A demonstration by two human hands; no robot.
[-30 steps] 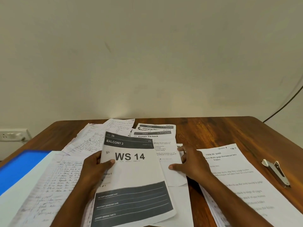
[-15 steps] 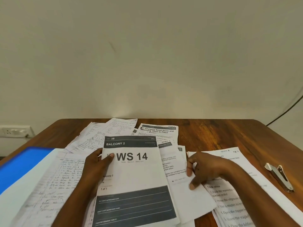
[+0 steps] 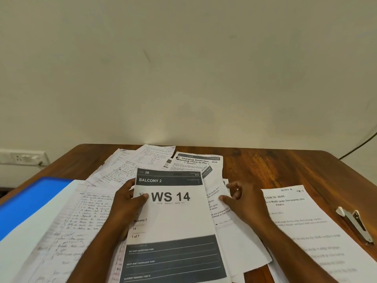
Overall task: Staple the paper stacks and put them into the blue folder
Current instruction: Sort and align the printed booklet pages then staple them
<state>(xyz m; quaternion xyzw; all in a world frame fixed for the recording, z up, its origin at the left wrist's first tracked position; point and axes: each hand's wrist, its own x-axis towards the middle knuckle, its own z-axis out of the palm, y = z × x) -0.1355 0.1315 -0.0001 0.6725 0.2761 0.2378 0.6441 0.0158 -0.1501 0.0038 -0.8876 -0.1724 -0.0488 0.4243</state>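
Right hand (image 3: 242, 203) back on loose sheets (image 3: 216, 203), fingers relaxed; left hand (image 3: 128, 201) still pinching "WS 14" stack (image 3: 173, 219).

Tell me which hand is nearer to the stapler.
Right. The right hand rests on the printed sheets at the table's middle, with the task sheet between it and the stapler. The left hand holds the WS 14 sheet, farther left.
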